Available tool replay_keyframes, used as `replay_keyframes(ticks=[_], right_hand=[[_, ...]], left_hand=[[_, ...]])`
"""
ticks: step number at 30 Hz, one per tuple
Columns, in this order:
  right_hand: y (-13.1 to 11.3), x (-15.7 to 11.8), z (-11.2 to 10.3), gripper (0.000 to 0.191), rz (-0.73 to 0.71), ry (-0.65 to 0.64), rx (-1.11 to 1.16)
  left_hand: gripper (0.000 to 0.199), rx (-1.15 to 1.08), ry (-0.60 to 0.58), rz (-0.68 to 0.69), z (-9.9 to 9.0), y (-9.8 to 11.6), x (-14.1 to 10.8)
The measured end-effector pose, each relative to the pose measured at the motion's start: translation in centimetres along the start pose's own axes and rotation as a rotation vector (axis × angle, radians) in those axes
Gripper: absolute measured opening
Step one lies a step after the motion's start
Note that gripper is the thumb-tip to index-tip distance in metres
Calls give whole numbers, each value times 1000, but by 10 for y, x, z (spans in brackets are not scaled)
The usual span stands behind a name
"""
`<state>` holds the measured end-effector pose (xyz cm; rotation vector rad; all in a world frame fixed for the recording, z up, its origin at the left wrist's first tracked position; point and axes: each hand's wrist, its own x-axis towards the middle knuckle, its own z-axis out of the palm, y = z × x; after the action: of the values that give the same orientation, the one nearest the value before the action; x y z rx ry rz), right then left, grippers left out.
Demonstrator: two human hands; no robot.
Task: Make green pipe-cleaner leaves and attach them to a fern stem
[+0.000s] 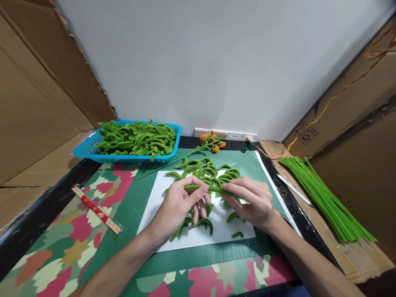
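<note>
Between my two hands stretches a green pipe cleaner piece, held roughly level above the white sheet. My left hand pinches its left part between thumb and index finger, the other fingers curled below. At the other end, my right hand closes thumb and fingers around it. Whether it is one strand or several together is hard to make out. Beneath and behind the hands, many curled green pipe cleaner pieces lie on the white sheet, partly hidden by my fingers.
A blue basket heaped with bent green pieces stands at the back left. Orange flowers on a green stem lie behind the sheet. Paper-wrapped chopsticks rest at left. Long straight green pipe cleaners lie on cardboard at right, near a yellow-red wire.
</note>
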<state>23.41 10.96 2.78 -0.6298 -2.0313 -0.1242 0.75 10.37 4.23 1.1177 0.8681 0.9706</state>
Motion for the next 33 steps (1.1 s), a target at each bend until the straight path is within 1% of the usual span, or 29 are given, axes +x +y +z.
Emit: replay_keyframes(ticks=[3, 6, 9, 13, 16, 18, 20, 21, 23, 25, 29, 31, 33], right_hand=[[1, -3, 1, 24, -11, 32, -22], [3, -4, 0, 22, -49, 2, -37], [4, -3, -1, 21, -55, -5, -40], [0, 0, 0, 17, 1, -8, 54], [-7, 2, 3, 11, 136, 13, 174], [-14, 2, 7, 5, 299, 41, 278], [-21, 2, 11, 13, 488, 71, 344], [-24, 2, 12, 17, 558, 77, 349], [-29, 2, 15, 22, 615, 62, 324], [-31, 2, 16, 20, 563, 20, 268], [-29, -1, 17, 14, 334, -49, 73], [-27, -2, 18, 13, 261, -91, -30], [-25, -2, 17, 16, 206, -138, -116]], left_hand=[[37, -31, -23, -25, -1, -1, 0], [37, -53, -58, -45, -4, -3, 0], [38, -65, -77, -53, -6, -5, 0], [38, -47, -56, -36, -6, -6, 0], [38, -36, -42, -5, -5, -6, 0], [37, -23, -34, 23, -4, -6, -1], [36, 5, -30, 55, -3, -8, -2], [35, 26, -30, 70, -2, -9, -3], [32, 78, -21, 103, -2, -11, -4], [28, 147, 13, 149, -1, -13, -7], [25, 295, 98, 236, -1, -16, -11], [25, 334, 112, 254, -2, -16, -12], [25, 349, 122, 265, -2, -16, -12]])
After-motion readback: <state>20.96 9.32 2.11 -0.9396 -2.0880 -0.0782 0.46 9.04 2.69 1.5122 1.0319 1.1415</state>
